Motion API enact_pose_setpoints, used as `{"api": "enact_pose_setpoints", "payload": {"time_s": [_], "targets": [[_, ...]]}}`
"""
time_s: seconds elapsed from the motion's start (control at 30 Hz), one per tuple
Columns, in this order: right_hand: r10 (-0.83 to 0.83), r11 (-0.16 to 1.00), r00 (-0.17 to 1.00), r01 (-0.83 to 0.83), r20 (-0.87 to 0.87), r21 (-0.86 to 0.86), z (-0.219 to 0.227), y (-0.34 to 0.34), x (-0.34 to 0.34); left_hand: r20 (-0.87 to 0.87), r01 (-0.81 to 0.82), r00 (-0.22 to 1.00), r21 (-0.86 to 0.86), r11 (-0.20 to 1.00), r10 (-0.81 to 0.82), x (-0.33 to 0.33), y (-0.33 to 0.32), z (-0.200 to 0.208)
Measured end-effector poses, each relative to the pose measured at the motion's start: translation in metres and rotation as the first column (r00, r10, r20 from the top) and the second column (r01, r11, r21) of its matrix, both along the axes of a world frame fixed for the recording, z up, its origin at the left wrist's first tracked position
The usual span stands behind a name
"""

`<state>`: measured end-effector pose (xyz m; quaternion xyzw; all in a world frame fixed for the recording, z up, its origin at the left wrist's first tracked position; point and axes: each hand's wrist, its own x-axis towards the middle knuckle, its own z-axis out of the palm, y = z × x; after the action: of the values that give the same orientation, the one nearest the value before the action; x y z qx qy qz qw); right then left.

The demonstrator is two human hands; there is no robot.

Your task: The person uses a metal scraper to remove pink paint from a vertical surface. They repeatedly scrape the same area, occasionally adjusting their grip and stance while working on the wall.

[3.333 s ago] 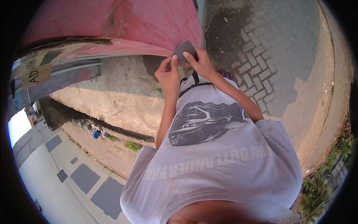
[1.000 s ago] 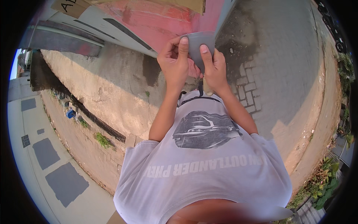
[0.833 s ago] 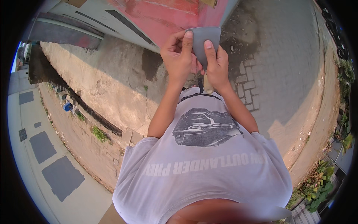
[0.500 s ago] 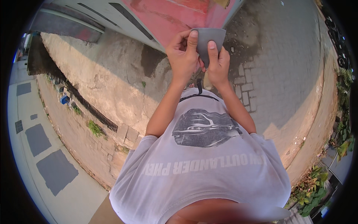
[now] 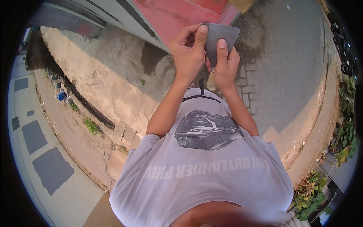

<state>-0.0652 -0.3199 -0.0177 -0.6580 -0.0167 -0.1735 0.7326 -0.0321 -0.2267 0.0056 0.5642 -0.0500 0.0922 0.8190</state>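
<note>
Out in front of my body, both hands hold a putty knife (image 5: 217, 33) with a wide grey blade that narrows downward. A pale handle shows in part below it. My left hand (image 5: 188, 56) pinches the blade's left edge, thumb on the near face and fingers curled behind. My right hand (image 5: 226, 73) grips lower on the right side, its thumb pressed flat on the blade and its fingers wrapped behind. Just beyond the blade is a red and pink painted panel (image 5: 170, 19), its surface patchy.
Grey wall panels (image 5: 109, 19) with dark slots adjoin the painted panel on the left. Concrete (image 5: 113, 75) with a dark wet patch (image 5: 151, 56) lies to the left, and grey paving (image 5: 287, 75) to the right. Plants (image 5: 312, 196) grow along the right edge.
Both hands and the putty knife have shifted slightly up and to the right. The grip looks the same. More of a tan piece shows at the panel's top right.
</note>
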Motion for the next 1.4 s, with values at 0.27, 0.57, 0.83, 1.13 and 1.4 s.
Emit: {"api": "enact_pose_setpoints", "payload": {"time_s": [0.27, 0.57, 0.83, 1.13, 1.4], "targets": [[-0.021, 0.995, 1.000, 0.019, 0.022, 0.096, 0.015, 0.004, -0.002, 0.040, 0.018, 0.999, 0.005, 1.000, -0.018, 0.001, 0.000, 0.011], [-0.048, 0.996, 0.999, 0.049, -0.025, 0.073, 0.016, 0.006, -0.004, 0.062, 0.022, 0.998, -0.061, 0.998, -0.018, 0.002, -0.001, 0.008], [0.011, 0.999, 0.995, -0.015, -0.099, -0.032, 0.013, -0.006, -0.011, -0.015, 0.107, 0.994, -0.122, 0.987, -0.109, -0.002, 0.003, 0.000], [-0.126, 0.950, 0.991, 0.132, 0.037, -0.282, 0.004, -0.006, -0.008, 0.122, 0.051, 0.992, -0.071, 0.996, -0.042, 0.001, -0.014, -0.022], [-0.206, 0.956, 0.969, 0.229, 0.134, -0.182, 0.004, -0.004, 0.000, 0.123, -0.011, 0.992, -0.152, 0.988, 0.030, 0.000, -0.032, -0.023]]}}
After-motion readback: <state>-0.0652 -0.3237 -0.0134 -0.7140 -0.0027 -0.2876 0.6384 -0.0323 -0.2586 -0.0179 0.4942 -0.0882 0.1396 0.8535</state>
